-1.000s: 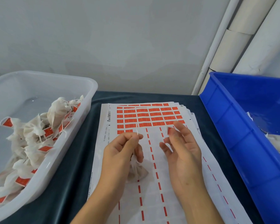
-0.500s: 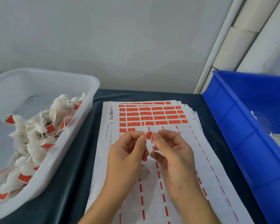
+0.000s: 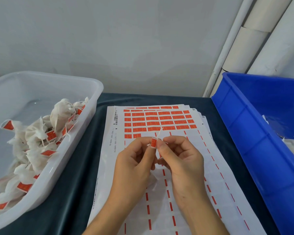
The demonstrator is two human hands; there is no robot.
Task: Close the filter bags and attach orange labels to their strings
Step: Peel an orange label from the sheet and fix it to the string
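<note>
Dark cloth covers the bench (image 3: pixel 78 175), label sheets (image 3: pixel 159 119) laid centrally for easy reach. Above the sheets, both hands, left (image 3: pixel 134 167) and right (image 3: pixel 182 160), pinch an orange label (image 3: pixel 153 142) around a string (image 3: pixel 159 134), likely folding it shut; the bag (image 3: pixel 153 182) hangs below them.

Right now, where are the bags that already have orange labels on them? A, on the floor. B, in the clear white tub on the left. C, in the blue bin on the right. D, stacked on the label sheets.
B: the labelled bags lie heaped in the clear white tub on the left, orange tags showing among them.
</note>
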